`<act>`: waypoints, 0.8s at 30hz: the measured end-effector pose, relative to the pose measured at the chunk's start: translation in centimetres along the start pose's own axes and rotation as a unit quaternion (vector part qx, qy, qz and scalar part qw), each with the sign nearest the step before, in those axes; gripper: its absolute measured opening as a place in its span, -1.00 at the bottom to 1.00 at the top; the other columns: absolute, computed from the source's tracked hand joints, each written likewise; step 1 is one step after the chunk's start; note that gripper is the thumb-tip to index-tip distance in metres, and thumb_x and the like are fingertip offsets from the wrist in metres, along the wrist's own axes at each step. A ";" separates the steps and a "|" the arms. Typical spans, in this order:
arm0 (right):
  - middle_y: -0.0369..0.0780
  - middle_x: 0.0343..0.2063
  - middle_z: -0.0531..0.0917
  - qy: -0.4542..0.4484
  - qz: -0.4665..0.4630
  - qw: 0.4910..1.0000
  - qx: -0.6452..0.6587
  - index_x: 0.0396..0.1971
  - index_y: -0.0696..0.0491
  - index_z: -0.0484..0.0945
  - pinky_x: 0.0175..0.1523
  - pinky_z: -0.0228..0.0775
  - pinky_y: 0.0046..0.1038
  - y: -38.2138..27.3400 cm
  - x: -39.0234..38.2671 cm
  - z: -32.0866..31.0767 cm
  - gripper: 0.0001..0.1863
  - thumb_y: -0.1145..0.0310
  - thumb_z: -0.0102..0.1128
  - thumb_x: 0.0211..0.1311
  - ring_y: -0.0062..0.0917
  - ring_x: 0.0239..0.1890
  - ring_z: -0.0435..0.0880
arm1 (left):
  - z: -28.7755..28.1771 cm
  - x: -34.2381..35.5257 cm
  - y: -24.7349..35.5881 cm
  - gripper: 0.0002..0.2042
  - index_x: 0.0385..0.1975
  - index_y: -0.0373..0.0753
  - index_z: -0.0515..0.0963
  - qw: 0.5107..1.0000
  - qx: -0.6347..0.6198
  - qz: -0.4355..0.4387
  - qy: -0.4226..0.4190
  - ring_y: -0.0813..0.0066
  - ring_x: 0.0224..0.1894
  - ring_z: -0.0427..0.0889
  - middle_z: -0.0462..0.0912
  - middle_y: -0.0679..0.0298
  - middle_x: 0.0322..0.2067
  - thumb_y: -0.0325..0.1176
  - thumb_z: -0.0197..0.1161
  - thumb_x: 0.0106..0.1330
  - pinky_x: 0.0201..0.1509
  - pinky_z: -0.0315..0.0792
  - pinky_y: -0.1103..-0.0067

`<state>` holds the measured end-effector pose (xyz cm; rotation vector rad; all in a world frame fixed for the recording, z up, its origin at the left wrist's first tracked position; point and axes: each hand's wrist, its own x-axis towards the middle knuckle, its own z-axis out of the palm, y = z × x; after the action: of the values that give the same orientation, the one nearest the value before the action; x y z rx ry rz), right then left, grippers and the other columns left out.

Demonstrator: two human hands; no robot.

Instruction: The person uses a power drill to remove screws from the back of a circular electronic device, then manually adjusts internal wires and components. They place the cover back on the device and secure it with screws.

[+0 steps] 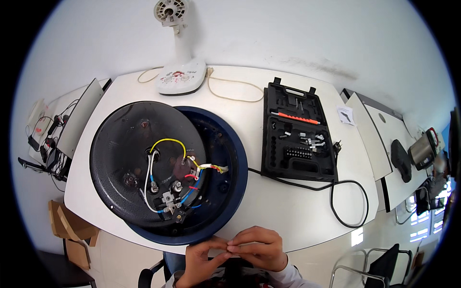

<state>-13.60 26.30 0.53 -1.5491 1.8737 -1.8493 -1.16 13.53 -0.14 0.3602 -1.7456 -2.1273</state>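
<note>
I see the left hand (204,259) and the right hand (263,249) together at the near edge of the white table (293,216), their fingertips meeting; from my end I cannot tell whether something small is pinched between them. The left hand sits just beside the near rim of a dark blue basin (236,168), and I cannot make out whether it touches. The basin stands on the left half of the table, with a round black plate (120,163) lying over it, set off to the left, so the right part of the basin's inside shows. On the plate I make out a yellow wire (170,140) arching from a hole, white wires (146,185) and blue wires (190,191) running to small metal fittings near its front. To the right a black tool case (269,110) lies open, an orange rod (297,118) across it and rows of small bits (297,152) in its tray. A black cord (307,187) runs from beside the basin past the front of the case and loops near the table's right side, a plug (337,147) just beside the case. At the back I have a white fan stand (181,79) with a pale cord (240,100)
</note>
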 end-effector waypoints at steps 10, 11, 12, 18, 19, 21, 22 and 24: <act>-0.28 -0.30 0.67 0.005 -0.037 0.993 -0.109 -0.32 0.05 0.66 -0.29 0.53 -0.53 -0.2 -0.6 0.6 -0.70 0.55 0.37 -0.18 -0.47 -0.36 0.66 | -0.3 -0.3 -0.3 -0.84 -0.27 -0.42 0.59 1.000 -0.018 -0.014 -0.003 0.45 -0.18 0.60 0.65 0.14 -0.29 -0.60 0.27 0.15 -0.02 0.43 0.57; -0.29 -0.30 0.67 0.007 -0.043 0.992 -0.118 -0.32 0.05 0.67 -0.30 0.53 -0.53 -0.3 -0.7 0.7 -0.69 0.56 0.37 -0.20 -0.47 -0.37 0.66 | -0.3 -0.4 -0.4 -0.85 -0.27 -0.42 0.59 1.000 -0.022 -0.020 -0.005 0.46 -0.19 0.60 0.65 0.15 -0.29 -0.59 0.27 0.15 -0.03 0.43 0.58; -0.29 -0.30 0.67 0.008 -0.048 0.991 -0.127 -0.32 0.05 0.67 -0.31 0.53 -0.53 -0.5 -0.7 0.8 -0.68 0.56 0.37 -0.22 -0.48 -0.37 0.66 | -0.4 -0.5 -0.4 -0.85 -0.28 -0.42 0.59 0.999 -0.026 -0.026 -0.006 0.47 -0.19 0.60 0.65 0.16 -0.29 -0.58 0.27 0.16 -0.04 0.43 0.59; -0.28 -0.32 0.67 0.013 -0.055 0.989 -0.138 -0.35 0.07 0.67 -0.34 0.52 -0.55 -0.6 -1.7 1.5 -0.64 0.60 0.37 -0.32 -0.49 -0.40 0.66 | -0.6 -1.2 -1.1 -0.89 -0.33 -0.36 0.59 1.000 -0.004 -0.020 -0.014 0.49 -0.25 0.63 0.66 0.21 -0.34 -0.55 0.27 0.15 -0.11 0.45 0.60; -0.28 -0.32 0.67 0.012 -0.051 0.989 -0.140 -0.35 0.07 0.67 -0.35 0.52 -0.56 -0.6 -1.8 1.6 -0.64 0.61 0.36 -0.33 -0.49 -0.41 0.66 | -0.7 -1.3 -1.0 -0.89 -0.33 -0.36 0.59 1.000 0.007 -0.009 -0.013 0.48 -0.25 0.63 0.67 0.20 -0.34 -0.55 0.28 0.15 -0.12 0.46 0.60; -0.27 -0.32 0.67 0.005 -0.043 0.990 -0.136 -0.34 0.09 0.67 -0.33 0.52 -0.54 -0.7 -2.1 1.9 -0.64 0.63 0.33 -0.32 -0.47 -0.40 0.65 | -0.9 -1.6 -0.7 -0.89 -0.33 -0.36 0.59 0.999 0.032 0.011 -0.010 0.46 -0.26 0.64 0.67 0.20 -0.34 -0.56 0.29 0.14 -0.12 0.46 0.59; -0.26 -0.31 0.67 0.002 -0.037 0.990 -0.138 -0.34 0.09 0.66 -0.33 0.52 -0.53 -0.7 -2.3 2.0 -0.64 0.65 0.32 -0.31 -0.46 -0.39 0.65 | -1.0 -1.6 -0.8 -0.89 -0.33 -0.35 0.60 0.999 0.043 0.019 -0.008 0.45 -0.26 0.64 0.67 0.20 -0.34 -0.56 0.29 0.13 -0.12 0.47 0.58; -0.22 -0.29 0.67 -0.002 -0.001 0.990 -0.142 -0.30 0.12 0.65 -0.29 0.51 -0.51 -1.2 -2.3 2.0 -0.62 0.67 0.25 -0.26 -0.41 -0.36 0.65 | -1.2 -1.7 -0.9 -0.88 -0.34 -0.34 0.60 0.997 0.066 0.034 -0.005 0.43 -0.25 0.64 0.67 0.20 -0.34 -0.56 0.30 0.12 -0.13 0.47 0.57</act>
<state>-10.48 26.78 -0.30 -1.6290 2.2148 -1.6337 0.79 13.40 -1.32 0.3192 -1.8832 -1.9752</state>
